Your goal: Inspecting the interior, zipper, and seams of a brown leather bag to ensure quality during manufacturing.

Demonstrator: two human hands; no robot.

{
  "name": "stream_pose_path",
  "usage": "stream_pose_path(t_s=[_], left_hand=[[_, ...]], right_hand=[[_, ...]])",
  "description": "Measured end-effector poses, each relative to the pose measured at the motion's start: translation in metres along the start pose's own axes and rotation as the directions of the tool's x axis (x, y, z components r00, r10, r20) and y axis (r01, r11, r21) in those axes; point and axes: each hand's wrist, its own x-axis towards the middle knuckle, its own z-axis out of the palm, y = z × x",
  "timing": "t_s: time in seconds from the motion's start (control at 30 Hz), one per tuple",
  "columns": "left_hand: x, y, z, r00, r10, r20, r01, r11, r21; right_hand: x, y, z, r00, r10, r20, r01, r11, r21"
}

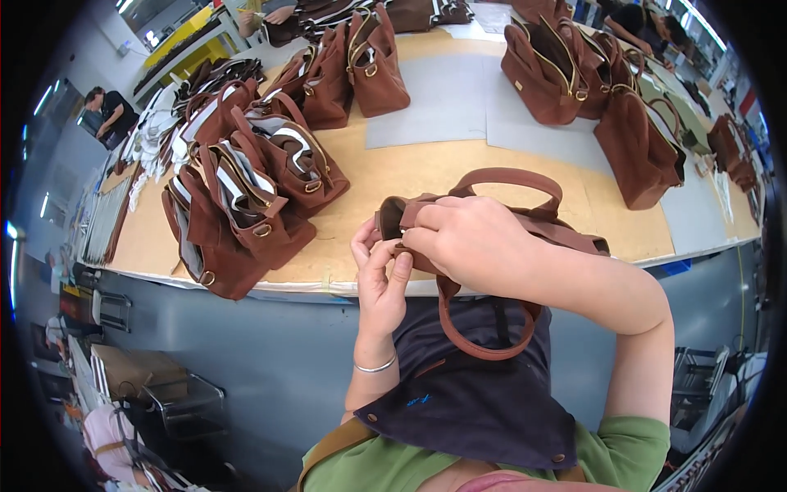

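A brown handbag (574,237) lies on its side at the near edge of the table, its open end turned left toward my hands. One of its looped handles arches over the tabletop, and the other hangs down over the table edge in front of my apron. My left hand (380,275) has its fingers and thumb closed on the rim at that end. From the right, my right hand (463,234) reaches across the bag with its fingers pinched at the same spot. A small piece of metal shows near the fingertips, but its kind is too hidden to tell.
Several similar brown bags (238,213) stand at the left with white strips inside. More bags (545,78) stand at the right and far side. Grey sheets (426,102) cover part of the wooden tabletop (393,168). Other people (115,115) work nearby.
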Motion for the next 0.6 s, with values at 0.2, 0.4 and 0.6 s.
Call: stream_pose_path(t_s=[0.2,0.4,0.6], left_hand=[[0.004,-0.005,0.001,1.000,0.022,-0.007,-0.022,1.000,0.003],[0.009,-0.003,0.009,0.998,0.054,-0.035,-0.053,0.998,0.020],[0.010,-0.005,0.006,0.996,0.056,-0.066,-0.055,0.998,0.024]], right_hand=[[0.009,0.004,0.002,1.000,-0.010,0.004,0.010,0.996,-0.088],[0.002,0.004,-0.006,0.999,-0.041,-0.018,0.036,0.978,-0.204],[-0.057,0.011,-0.037,0.994,0.018,-0.105,-0.047,0.959,-0.280]])
